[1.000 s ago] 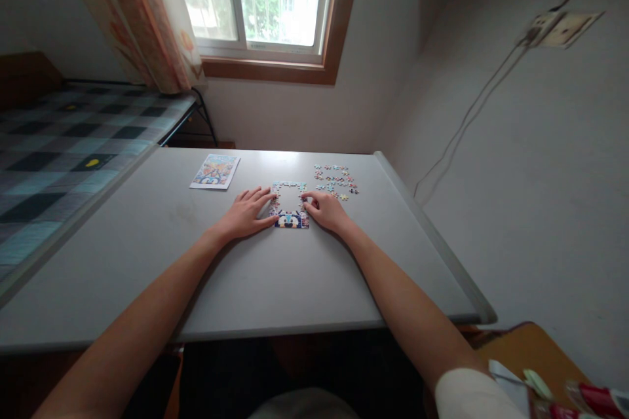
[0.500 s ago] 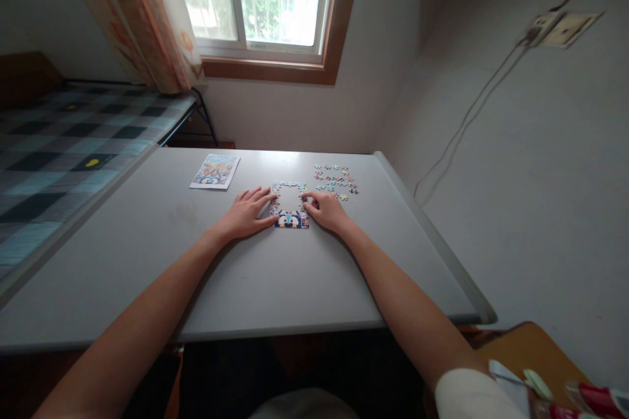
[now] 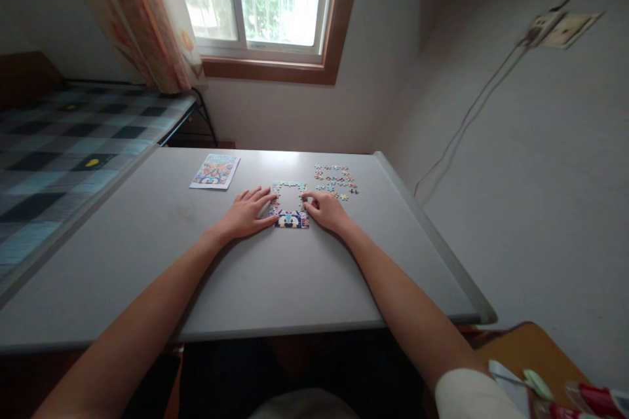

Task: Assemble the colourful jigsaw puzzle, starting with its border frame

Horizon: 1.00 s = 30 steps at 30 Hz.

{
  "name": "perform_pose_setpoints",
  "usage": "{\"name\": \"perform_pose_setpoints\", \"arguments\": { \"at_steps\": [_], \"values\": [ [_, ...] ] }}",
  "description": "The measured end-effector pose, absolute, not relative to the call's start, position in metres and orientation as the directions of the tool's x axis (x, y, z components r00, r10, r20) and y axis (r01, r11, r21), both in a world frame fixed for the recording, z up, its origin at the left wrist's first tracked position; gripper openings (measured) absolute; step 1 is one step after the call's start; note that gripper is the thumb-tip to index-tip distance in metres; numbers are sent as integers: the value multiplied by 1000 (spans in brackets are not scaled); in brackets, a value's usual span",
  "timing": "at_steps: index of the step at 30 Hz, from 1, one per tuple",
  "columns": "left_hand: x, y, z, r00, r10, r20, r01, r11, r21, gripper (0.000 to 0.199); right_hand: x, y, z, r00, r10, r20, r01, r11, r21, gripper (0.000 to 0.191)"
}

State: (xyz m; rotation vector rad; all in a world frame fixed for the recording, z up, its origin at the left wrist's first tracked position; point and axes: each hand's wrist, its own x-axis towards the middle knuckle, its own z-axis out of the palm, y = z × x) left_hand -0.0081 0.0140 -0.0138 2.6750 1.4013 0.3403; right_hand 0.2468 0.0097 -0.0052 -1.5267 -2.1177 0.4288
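Observation:
A small jigsaw puzzle (image 3: pixel 291 222) lies on the table as a joined rectangular frame, its middle bare grey tabletop. The near side shows a dark blue and white cartoon face; the far side is pale blue. My left hand (image 3: pixel 249 211) rests flat with fingers spread, thumb and fingertips touching the left edge. At the right edge, my right hand (image 3: pixel 325 209) has its index finger and thumb bent together on the border pieces, the other fingers curled. Its fingertips partly hide those pieces. Several loose jigsaw pieces (image 3: pixel 335 187) lie beyond my right hand.
A printed picture sheet (image 3: pixel 215 171) lies at the table's far left. The grey table (image 3: pixel 275 281) has raised side edges. A checked bed (image 3: pixel 88 137) is on the left, a window (image 3: pixel 280 0) ahead, and a wooden stool (image 3: pixel 540 347) with items at lower right.

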Motion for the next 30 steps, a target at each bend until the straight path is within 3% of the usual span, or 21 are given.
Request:
{"name": "perform_pose_setpoints", "arguments": {
  "at_steps": [30],
  "values": [
    [-9,15,-15,547,825,142,801,-565,199,66,247,10,-5,-254,944,209,793,328,-514,27]
  ]
}}
